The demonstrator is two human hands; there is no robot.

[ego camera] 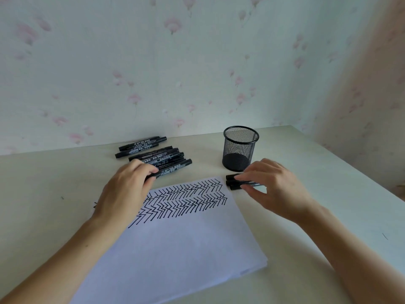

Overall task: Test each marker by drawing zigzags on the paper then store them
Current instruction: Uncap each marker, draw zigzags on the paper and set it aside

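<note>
A white paper sheet (179, 244) lies on the table, its far part covered with rows of black zigzags (188, 199). Beyond its far left corner lies a pile of several black markers (162, 157). My left hand (127, 189) grips the nearest marker of that pile by its near end. Right of the paper lie three black markers (234, 182) side by side, and my right hand (269, 189) pinches them with thumb and fingertips. A black mesh pen cup (240, 149) stands upright and empty just behind these markers.
The pale table (317, 163) meets a floral-papered wall at the back and right. Its right edge runs diagonally near my right forearm. Small dark marks show on the tabletop at left and right.
</note>
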